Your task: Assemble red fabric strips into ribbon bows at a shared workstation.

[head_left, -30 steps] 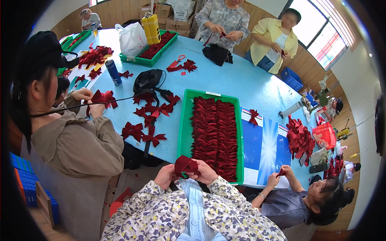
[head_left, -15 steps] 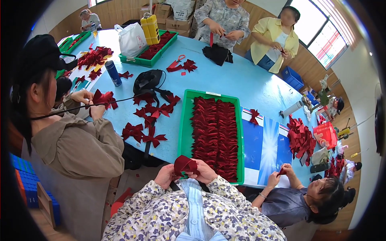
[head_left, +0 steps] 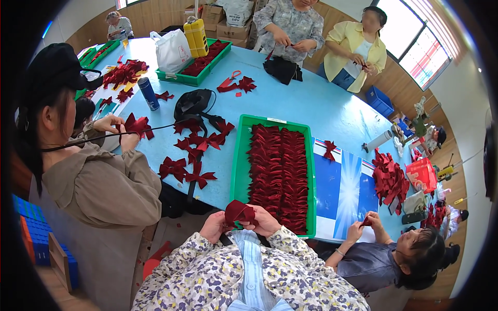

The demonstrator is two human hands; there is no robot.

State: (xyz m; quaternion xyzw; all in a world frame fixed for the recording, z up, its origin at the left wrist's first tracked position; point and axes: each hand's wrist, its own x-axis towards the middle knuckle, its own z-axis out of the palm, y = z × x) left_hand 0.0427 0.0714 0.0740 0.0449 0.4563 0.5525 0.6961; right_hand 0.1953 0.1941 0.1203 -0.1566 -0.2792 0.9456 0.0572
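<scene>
Between my two hands, in front of my chest, is a dark red velvety ribbon [head_left: 239, 211] bent into a loop. My left hand [head_left: 213, 226] pinches its left side and my right hand [head_left: 265, 222] pinches its right side, fingers closed. Just beyond my hands lies a green tray [head_left: 239, 171] on the light blue table. Inside it, red bows [head_left: 277, 171] are packed tightly in two long rows. Part of the ribbon is hidden by my fingers.
Loose red bows [head_left: 199, 176] and a black bag [head_left: 193, 106] lie left of the tray. A co-worker's hands [head_left: 122, 132] hold a bow there. To the right are a blue-white printed sheet [head_left: 346, 189] and a red ribbon pile [head_left: 388, 179]. Another co-worker [head_left: 373, 259] sits close by.
My hands and the ribbon loop stay almost the same. The whole view has shifted slightly. Across the table, the strip held by the co-worker in the patterned top hangs differently.
</scene>
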